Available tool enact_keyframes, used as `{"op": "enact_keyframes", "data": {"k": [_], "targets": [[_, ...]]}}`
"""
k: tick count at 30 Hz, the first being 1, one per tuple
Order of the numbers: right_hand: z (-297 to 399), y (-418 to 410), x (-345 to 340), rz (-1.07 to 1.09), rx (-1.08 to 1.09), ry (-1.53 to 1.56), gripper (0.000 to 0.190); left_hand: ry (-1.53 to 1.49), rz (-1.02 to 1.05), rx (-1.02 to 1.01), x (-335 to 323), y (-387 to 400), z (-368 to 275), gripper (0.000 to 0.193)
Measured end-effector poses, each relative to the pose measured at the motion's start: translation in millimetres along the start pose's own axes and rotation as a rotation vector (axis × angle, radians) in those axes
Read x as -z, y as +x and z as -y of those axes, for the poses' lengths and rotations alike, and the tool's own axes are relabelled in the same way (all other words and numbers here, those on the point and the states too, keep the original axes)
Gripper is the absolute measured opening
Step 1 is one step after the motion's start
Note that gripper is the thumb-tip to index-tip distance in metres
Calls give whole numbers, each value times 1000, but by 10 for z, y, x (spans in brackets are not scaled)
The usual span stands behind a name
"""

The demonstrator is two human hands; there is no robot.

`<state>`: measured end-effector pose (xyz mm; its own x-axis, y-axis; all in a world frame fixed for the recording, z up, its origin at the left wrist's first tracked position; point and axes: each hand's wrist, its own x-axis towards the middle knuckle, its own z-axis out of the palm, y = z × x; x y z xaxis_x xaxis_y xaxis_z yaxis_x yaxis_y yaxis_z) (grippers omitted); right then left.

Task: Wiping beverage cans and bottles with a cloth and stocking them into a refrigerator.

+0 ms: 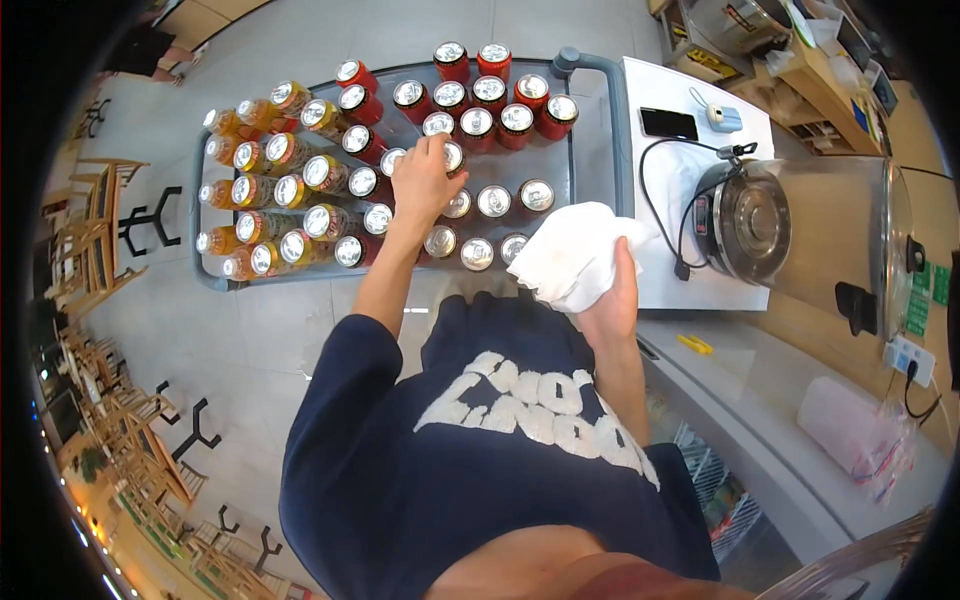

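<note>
My left hand (429, 176) reaches over a cart of upright drink cans, its thumb and fingers around the top of a dark can (453, 157) in the middle. My right hand (613, 296) is palm up at the cart's near right corner and holds a bunched white cloth (576, 255). Red cans (477, 124) stand close together beyond my left hand. Brown-sided cans (494, 201) stand between the two hands. More red cans (360, 103) and yellow cans (326, 172) fill the left part, with orange-capped or silver-topped small bottles (217, 193) along the far left edge.
The grey cart's raised rim (621, 135) borders a white table (697, 289) with a black phone (667, 124), a blue device (723, 118), a cable and a large steel pot (817, 232). A yellow tool (695, 344) lies on a steel counter (757, 382). A person stands far left.
</note>
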<state>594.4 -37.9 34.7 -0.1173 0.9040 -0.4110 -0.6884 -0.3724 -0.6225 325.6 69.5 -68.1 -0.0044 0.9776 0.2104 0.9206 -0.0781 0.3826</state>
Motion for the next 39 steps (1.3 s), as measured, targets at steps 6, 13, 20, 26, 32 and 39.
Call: {"op": "enact_keyframes", "data": {"k": [6, 13, 20, 26, 32, 39], "targets": [[295, 192, -96, 97, -32, 6, 56, 249, 177, 114, -86, 152, -100, 62], [425, 238, -104, 99, 20, 42, 56, 309, 345, 232, -145, 204, -104, 66], [409, 291, -122, 86, 53, 11, 55, 218, 70, 222, 63, 350, -120, 66], [341, 335, -219, 130, 6, -1, 55, 358, 255, 321, -120, 715, 99, 72], [288, 329, -182, 100, -5, -68, 56, 319, 410, 399, -166, 777, 186, 74], [421, 410, -76, 66, 65, -110, 56, 25, -221, 237, 506, 315, -51, 66]]}}
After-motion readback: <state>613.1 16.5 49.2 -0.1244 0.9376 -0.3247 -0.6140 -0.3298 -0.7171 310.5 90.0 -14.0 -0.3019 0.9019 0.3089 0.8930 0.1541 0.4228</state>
